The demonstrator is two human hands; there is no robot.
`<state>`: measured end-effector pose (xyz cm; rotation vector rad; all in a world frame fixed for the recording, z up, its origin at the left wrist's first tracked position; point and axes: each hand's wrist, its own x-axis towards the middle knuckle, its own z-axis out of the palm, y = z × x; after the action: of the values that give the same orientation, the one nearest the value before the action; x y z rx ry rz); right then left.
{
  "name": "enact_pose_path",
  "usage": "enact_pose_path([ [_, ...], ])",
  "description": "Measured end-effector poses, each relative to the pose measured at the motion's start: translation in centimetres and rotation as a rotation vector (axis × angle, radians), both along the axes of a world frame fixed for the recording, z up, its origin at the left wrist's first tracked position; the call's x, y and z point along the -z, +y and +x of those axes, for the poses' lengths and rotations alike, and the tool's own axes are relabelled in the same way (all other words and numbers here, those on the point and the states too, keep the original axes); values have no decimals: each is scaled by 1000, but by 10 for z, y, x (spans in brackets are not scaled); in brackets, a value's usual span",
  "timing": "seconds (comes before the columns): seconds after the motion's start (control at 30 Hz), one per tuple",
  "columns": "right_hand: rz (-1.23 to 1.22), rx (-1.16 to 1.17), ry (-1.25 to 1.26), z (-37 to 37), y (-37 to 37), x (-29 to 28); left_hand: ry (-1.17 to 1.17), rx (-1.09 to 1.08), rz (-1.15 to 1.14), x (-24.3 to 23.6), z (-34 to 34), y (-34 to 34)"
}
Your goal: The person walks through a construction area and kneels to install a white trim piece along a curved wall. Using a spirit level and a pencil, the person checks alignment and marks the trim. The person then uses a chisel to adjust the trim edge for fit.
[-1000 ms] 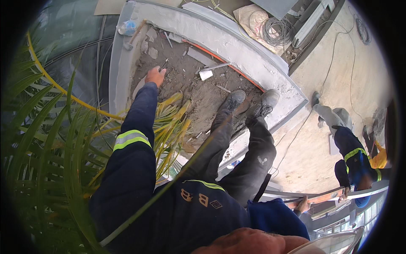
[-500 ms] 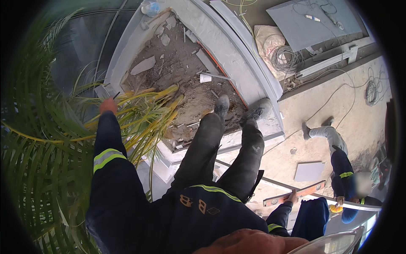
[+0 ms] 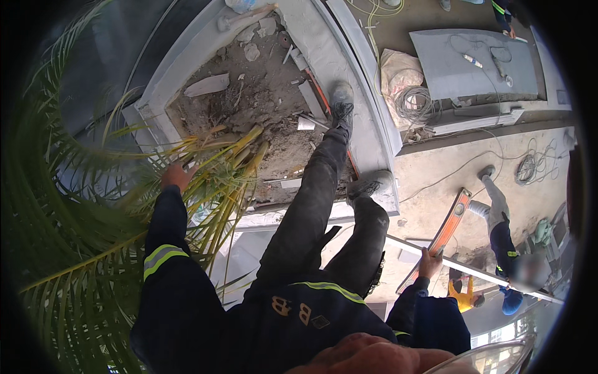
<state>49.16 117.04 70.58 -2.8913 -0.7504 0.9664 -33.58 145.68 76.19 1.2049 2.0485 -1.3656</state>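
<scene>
My left hand (image 3: pixel 177 177) is among the yellow-green stems of the cut palm fronds (image 3: pixel 218 167), its fingers closed around a thin, dark, pen-like thing (image 3: pixel 188 165). Whether it also touches the stems I cannot tell. My right hand (image 3: pixel 430 264) grips an orange spirit level (image 3: pixel 450 223), which stands tilted beside my right leg. A long pale metal bar (image 3: pixel 476 272) crosses at the level, close to that hand. One of my shoes (image 3: pixel 341 100) is on the planter's inner edge; the other (image 3: pixel 372 184) rests at its near right corner.
The white-rimmed planter (image 3: pixel 367 106) holds soil, rubble and a white cup (image 3: pixel 306 123). Coiled cable (image 3: pixel 416 105) lies by a sack and a grey board (image 3: pixel 474 65). At right are a co-worker (image 3: pixel 501 240) by the bar and a yellow-clad person (image 3: pixel 461 295). Broad palm leaves (image 3: pixel 81 249) fill the left side.
The level has swung from nearly flat to steeply upright in my right hand. My left hand has moved down and right, nearer the stems. My left foot has stepped forward onto the planter's edge.
</scene>
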Motion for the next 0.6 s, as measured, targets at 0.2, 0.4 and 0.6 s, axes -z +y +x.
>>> enact_pose_path([
  [0.2,-171,-339,-96,-89,169,-28,-64,-316,172,2,-24,-31],
  [0.4,-54,-374,30,-141,303,-17,-172,-451,124,-7,-33,-42],
  [0.6,-1,-541,28,-172,413,-18,-289,-562,27,-20,-21,-19],
])
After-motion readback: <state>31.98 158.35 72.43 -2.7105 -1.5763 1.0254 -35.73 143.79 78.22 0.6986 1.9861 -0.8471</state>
